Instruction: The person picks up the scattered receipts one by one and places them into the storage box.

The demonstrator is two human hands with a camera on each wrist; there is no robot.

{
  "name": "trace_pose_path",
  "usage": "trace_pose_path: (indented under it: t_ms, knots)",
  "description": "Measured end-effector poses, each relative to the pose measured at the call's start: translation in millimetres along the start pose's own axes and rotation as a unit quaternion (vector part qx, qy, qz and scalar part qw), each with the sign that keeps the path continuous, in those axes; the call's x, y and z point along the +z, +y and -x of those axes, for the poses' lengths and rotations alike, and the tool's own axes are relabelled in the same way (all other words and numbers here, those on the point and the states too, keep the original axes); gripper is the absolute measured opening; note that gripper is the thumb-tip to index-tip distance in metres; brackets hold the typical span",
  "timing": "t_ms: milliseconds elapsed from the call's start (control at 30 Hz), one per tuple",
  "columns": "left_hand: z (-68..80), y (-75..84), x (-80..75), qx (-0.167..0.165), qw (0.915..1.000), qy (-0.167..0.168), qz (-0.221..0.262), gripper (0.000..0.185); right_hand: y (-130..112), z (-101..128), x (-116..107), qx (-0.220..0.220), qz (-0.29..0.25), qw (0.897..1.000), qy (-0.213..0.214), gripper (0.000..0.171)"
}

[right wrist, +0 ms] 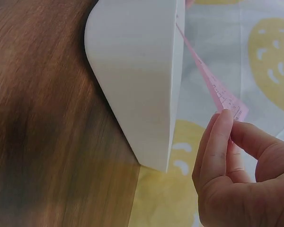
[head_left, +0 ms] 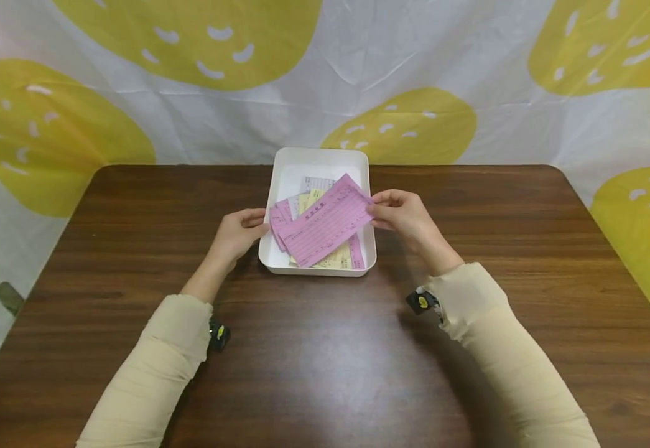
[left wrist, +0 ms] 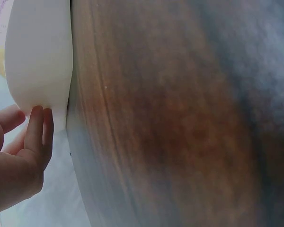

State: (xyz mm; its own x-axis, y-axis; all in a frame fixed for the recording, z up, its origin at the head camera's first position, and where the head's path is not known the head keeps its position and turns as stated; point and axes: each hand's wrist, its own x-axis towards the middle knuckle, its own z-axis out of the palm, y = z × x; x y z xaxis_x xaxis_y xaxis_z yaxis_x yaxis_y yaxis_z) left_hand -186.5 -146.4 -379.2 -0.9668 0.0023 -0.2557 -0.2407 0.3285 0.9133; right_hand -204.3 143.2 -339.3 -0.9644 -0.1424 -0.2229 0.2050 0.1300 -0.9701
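A white rectangular tray (head_left: 280,163) sits at the middle of the brown table and holds several pink and yellow paper slips (head_left: 340,256). My right hand (head_left: 400,214) pinches the right end of a large pink printed slip (head_left: 325,221) and holds it tilted over the tray. In the right wrist view the same pink slip (right wrist: 217,90) runs from my fingertips (right wrist: 222,127) toward the tray's rim (right wrist: 132,71). My left hand (head_left: 241,231) rests against the tray's left side, its fingers (left wrist: 38,127) touching the white wall (left wrist: 38,56).
The brown wooden table (head_left: 325,348) stretches wide around the tray. A white cloth with yellow blotches (head_left: 403,81) hangs behind the table's far edge. Small black-and-yellow wrist cameras (head_left: 422,302) sit at both cream sleeves.
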Motion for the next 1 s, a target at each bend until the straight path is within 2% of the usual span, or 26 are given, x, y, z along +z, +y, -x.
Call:
trace_pose_path:
  t_ms: [533, 1000]
  knots:
    - [2.6, 0.4, -2.1, -0.006, 1.0, -0.002, 0.005, 0.044, -1, -13, 21, 0.006, 0.028, 1.0, -0.002, 0.029]
    - [2.5, 1.4, -0.1, -0.004, 1.0, -0.005, 0.003, 0.044, 1, -20, 22, 0.018, 0.05, 0.999, 0.009, 0.034]
